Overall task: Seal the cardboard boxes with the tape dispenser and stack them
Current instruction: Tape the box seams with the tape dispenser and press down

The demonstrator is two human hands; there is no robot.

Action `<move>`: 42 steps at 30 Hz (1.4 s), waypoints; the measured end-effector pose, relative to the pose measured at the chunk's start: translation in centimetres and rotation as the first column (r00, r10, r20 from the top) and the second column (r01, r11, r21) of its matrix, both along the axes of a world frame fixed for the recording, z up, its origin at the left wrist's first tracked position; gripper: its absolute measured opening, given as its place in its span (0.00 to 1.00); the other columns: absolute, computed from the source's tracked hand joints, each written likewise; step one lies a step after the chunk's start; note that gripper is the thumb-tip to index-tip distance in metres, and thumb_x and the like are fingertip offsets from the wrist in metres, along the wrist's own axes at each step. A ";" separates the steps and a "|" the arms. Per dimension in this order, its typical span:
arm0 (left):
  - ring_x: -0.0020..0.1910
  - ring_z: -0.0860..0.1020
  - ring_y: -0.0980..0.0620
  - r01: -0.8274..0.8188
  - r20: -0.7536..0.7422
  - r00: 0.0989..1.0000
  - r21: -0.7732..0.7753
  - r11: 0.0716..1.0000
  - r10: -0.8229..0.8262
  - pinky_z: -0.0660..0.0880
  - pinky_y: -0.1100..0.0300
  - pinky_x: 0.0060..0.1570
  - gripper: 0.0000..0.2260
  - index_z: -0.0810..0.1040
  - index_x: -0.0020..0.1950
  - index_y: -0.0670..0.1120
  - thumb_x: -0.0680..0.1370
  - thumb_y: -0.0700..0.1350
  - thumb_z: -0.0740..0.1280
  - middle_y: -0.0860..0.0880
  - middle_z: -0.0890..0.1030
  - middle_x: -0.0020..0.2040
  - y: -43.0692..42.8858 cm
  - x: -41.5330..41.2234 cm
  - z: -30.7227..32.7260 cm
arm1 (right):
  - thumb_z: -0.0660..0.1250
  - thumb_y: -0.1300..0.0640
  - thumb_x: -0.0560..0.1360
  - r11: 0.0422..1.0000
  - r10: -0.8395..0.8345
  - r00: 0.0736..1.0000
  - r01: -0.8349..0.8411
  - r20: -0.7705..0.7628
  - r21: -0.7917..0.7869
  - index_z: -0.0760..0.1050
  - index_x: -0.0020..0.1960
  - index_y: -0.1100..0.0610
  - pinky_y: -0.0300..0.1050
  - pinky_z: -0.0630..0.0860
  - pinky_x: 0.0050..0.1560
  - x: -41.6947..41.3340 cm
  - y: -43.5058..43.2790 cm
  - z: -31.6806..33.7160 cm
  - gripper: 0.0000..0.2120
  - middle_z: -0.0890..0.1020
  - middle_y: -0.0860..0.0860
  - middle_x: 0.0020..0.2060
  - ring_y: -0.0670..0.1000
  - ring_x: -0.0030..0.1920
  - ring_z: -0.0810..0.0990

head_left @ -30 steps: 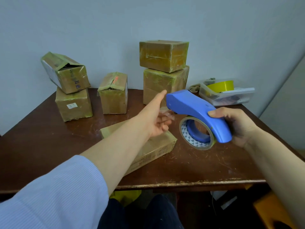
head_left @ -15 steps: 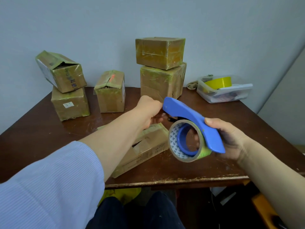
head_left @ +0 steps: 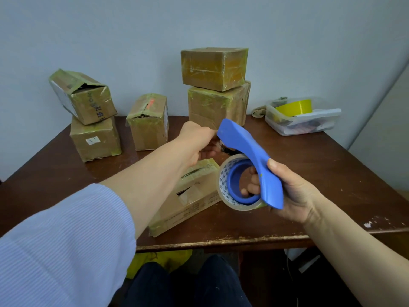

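As we ready the tape dispenser point(head_left: 245, 149)
Right hand point(head_left: 296, 196) wraps its stiff, likely light handle; left hand point(head_left: 194, 140) curls at its mouth, grasp unclear.

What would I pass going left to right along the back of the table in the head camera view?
Left stack of two boxes → single small box → taller stack of two taped boxes → crumpled cloth → clear plastic container.
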State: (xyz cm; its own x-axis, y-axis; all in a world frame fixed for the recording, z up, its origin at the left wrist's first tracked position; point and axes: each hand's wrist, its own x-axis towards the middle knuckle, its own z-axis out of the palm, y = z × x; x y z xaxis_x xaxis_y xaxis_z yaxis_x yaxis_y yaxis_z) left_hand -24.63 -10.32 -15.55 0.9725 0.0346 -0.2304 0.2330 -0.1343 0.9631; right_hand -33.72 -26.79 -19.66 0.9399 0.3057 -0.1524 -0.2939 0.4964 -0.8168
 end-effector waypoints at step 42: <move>0.35 0.77 0.56 0.049 -0.024 0.999 0.166 0.985 -0.046 0.72 0.63 0.40 0.03 0.78 0.44 0.45 0.76 0.38 0.69 0.48 0.79 0.39 3.4 11.7 -5.5 | 0.77 0.60 0.51 0.732 0.129 0.960 -0.260 -0.247 -0.629 0.83 0.33 0.63 0.43 0.77 0.27 1.5 -3.2 3.5 0.12 0.83 0.61 0.33 0.55 0.28 0.81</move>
